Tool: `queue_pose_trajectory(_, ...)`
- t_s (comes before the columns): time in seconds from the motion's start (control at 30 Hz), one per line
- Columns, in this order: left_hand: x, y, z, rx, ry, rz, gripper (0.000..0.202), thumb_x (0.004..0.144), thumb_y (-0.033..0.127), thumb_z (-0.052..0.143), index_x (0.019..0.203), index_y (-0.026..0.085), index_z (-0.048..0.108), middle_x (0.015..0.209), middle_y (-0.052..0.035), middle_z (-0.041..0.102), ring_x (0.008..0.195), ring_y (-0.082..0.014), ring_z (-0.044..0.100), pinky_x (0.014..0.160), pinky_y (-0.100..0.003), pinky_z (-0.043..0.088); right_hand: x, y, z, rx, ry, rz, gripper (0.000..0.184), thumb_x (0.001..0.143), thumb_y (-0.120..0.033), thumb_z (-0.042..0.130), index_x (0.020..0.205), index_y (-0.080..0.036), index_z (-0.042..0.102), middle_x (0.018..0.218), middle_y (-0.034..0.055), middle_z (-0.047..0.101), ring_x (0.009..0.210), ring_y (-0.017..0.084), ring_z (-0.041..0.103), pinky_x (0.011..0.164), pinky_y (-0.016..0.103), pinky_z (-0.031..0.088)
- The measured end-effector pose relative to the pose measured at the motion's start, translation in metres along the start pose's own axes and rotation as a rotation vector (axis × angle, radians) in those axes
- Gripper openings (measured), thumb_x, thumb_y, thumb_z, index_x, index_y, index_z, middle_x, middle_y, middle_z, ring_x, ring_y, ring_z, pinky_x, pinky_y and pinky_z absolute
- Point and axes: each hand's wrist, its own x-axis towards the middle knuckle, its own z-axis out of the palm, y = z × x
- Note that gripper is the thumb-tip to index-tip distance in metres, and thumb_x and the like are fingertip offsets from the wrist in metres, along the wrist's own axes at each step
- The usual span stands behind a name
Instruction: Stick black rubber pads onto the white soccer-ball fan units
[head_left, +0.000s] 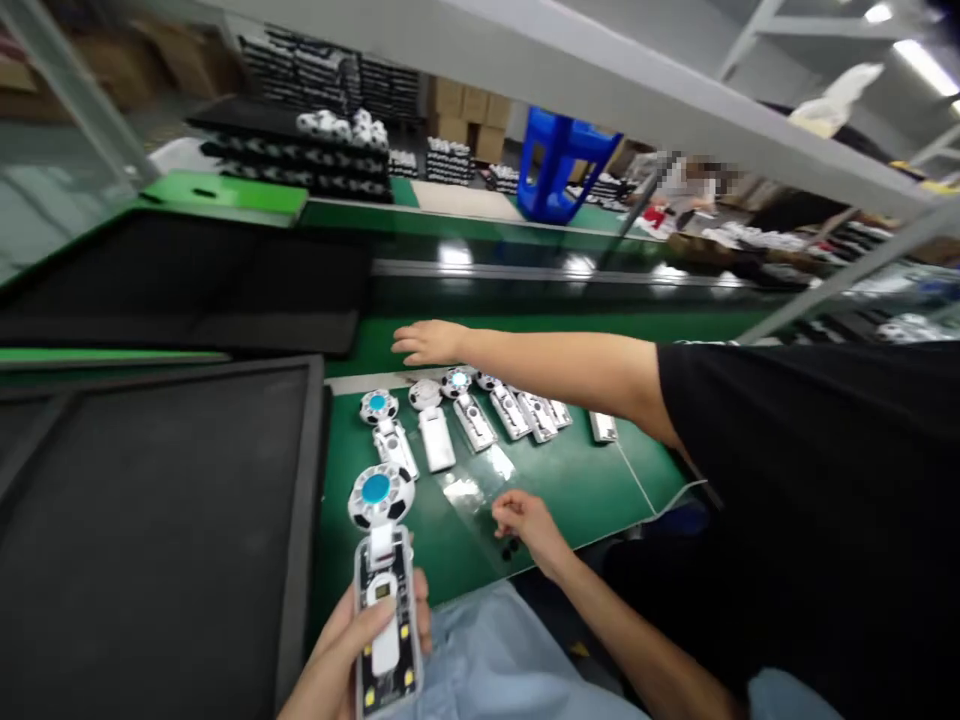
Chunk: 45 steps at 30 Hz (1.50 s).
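Note:
My left hand (341, 640) grips a handheld device (386, 640) with a soccer-ball-patterned round head and a blue disc in it. Its body is a clear-edged case showing a dark circuit board, and my thumb presses on the white middle part. My right hand (529, 525) hovers near the table front with fingers curled together; what they pinch, if anything, is hidden. Just below those fingers lie small black pieces (510, 549) on a clear sheet (469, 495). Beyond, several similar devices (436, 440) lie in a row on the green table (585, 480).
A co-worker's arm (562, 358) in a black sleeve reaches across from the right, over the row. Black trays (150, 530) stand at the left. Overhead runs a grey beam (600, 85); a blue stool (562, 165) rests upside down behind the conveyor.

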Motion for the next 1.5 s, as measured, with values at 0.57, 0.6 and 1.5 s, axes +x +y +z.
queue_pose_trajectory(0.57,-0.009,0.01,-0.012,-0.138,-0.147,0.087,0.057,0.069,0.035,0.068,0.118,0.021,0.042,0.1,-0.0053,0.059,0.082,-0.0188,0.059,0.069,-0.028,0.048,-0.05,-0.101,0.088,-0.058,-0.412,-0.108,0.005,0.068,-0.02,0.061,0.073,-0.017,0.06,0.061,-0.0038,0.056,0.054,0.009,0.052,0.055,0.021,0.042)
queue_pose_trajectory(0.6,-0.008,0.007,-0.014,-0.125,-0.159,0.116,0.057,0.071,0.033,0.066,0.12,0.021,0.039,0.105,-0.0063,0.058,0.086,-0.0198,0.058,0.071,-0.029,0.047,-0.055,-0.102,0.091,-0.132,-0.417,-0.156,0.003,0.07,-0.017,0.058,0.072,-0.017,0.06,0.063,-0.0032,0.057,0.056,0.01,0.053,0.056,0.021,0.042)
queue_pose_trajectory(1.5,-0.011,0.007,-0.017,0.293,-0.088,0.36,0.058,0.068,0.019,0.05,0.125,0.015,0.038,0.121,-0.0088,0.053,0.112,-0.0257,0.049,0.099,-0.037,0.036,-0.082,-0.092,0.095,-0.652,-0.373,-0.607,0.015,0.086,-0.012,0.046,0.081,-0.019,0.057,0.077,-0.0001,0.056,0.071,0.012,0.055,0.065,0.022,0.041)
